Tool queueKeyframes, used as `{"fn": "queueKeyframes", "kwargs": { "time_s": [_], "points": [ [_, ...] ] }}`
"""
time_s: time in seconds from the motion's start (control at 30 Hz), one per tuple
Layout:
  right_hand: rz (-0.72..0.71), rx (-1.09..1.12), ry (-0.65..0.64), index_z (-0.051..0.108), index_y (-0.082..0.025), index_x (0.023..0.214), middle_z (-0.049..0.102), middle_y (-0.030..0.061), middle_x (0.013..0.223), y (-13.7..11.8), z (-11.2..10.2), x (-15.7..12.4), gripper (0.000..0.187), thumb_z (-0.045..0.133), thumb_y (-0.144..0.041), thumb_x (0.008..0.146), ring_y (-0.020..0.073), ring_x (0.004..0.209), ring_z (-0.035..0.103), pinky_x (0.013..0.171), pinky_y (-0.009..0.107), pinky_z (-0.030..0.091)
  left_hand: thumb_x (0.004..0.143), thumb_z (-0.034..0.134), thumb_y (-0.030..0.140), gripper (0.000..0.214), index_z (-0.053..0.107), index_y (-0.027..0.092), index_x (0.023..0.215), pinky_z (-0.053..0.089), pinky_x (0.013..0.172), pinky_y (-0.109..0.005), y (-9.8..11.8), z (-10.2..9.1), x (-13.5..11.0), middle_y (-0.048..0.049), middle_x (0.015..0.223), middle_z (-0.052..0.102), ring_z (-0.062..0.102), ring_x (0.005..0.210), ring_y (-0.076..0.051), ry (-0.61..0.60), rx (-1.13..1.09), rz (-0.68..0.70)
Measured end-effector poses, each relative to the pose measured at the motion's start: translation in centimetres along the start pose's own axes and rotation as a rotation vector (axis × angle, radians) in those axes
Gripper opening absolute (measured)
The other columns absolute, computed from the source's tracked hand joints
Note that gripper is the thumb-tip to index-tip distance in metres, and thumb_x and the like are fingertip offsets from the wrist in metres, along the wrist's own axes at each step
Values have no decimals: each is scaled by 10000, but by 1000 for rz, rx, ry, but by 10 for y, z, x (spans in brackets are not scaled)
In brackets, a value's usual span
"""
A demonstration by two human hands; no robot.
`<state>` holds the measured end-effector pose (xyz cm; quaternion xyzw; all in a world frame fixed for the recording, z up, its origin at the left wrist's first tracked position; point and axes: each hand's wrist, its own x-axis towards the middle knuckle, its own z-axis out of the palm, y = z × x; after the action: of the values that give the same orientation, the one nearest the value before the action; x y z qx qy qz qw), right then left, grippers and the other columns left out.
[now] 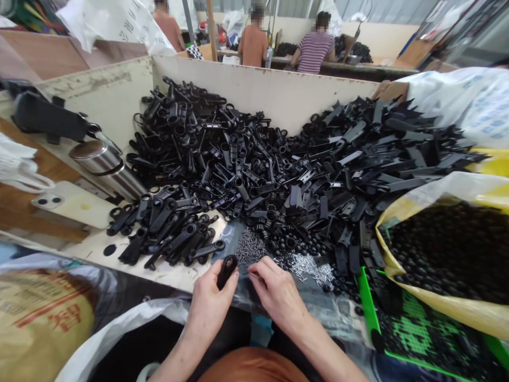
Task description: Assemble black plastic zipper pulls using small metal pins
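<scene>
My left hand [212, 291] grips a black plastic part with a ring-shaped end [228, 268], held upright between thumb and fingers. To its right, my right hand [274, 289] is closed in a pinch; whatever its fingertips hold, if anything, is too small to make out. Just beyond the hands lies a heap of small dark grey pieces [251, 247]. Silver pins [312, 268] are scattered to the right of it. At the left, several similar black parts with ring ends [170, 228] lie on the tabletop [89, 241].
A large heap of black parts [222, 143] and flat black pieces [377, 154] fills the walled table. A steel flask [115, 167] and a phone [71, 203] stand left. A yellow sack of black beads [457, 249] and a green tray [369, 307] are right. People [316, 45] sit beyond.
</scene>
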<state>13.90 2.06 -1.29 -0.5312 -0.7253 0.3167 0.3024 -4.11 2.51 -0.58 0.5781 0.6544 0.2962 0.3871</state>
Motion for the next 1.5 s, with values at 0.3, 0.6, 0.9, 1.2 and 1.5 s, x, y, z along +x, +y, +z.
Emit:
{"fn": "queueKeyframes", "kwargs": {
  "time_s": [0.3,0.6,0.9,1.2,1.5],
  "points": [
    [139,-84,224,656,-225,882,632,29,806,34,-43,-31,185,519,-258,1002,191,707,613,664,285,484,958,542,223,238,730,289,1089,397,623,-293,-3,11,0,-56,910,822,771,810,-279,-147,682,152],
    [76,-266,67,640,-230,894,663,36,874,29,-26,-18,212,478,-231,1031,191,783,665,696,285,477,999,459,269,228,683,255,1041,359,612,-297,8,12,5,-83,816,793,764,813,-317,-169,717,85],
    [88,-387,56,657,-221,926,666,30,901,25,-12,-12,155,534,-177,1011,182,772,683,661,261,446,898,609,471,272,683,212,863,421,621,-278,2,15,1,-18,640,684,631,619,-204,-86,-42,-9],
    [97,-278,-7,652,-254,876,656,6,832,21,-14,-13,163,542,-202,985,189,754,681,664,276,466,709,791,616,514,649,160,900,108,399,-167,19,9,-18,79,440,487,221,394,-41,-196,-676,-468],
    [133,-116,92,722,-242,837,650,22,797,16,-16,-14,215,569,-288,980,182,699,636,637,274,450,696,795,649,531,643,167,858,80,400,-170,13,11,-21,78,442,477,218,385,-35,-222,-706,-483]
  ]
}}
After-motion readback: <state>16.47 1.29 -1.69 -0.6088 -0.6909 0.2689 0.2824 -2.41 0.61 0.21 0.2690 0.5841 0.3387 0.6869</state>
